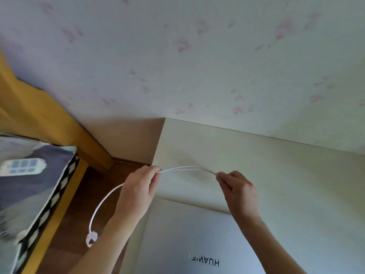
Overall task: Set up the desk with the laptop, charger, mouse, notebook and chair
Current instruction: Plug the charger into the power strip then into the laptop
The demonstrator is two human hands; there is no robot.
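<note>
Overhead, both hands [138, 192] pinch thin white cable [187, 168] — doubled, smooth.

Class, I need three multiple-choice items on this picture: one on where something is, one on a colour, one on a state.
1. Where does the laptop lie?
A. on the desk
B. on the bed
C. on the floor

2. What colour is the charger cable?
A. black
B. white
C. red

3. How is the laptop?
A. open
B. half open
C. closed

Answers:
1 A, it lies flat on the pale desk top.
2 B, the cable stretched between the left hand and right hand is white.
3 C, its lid with the logo faces up.
</note>
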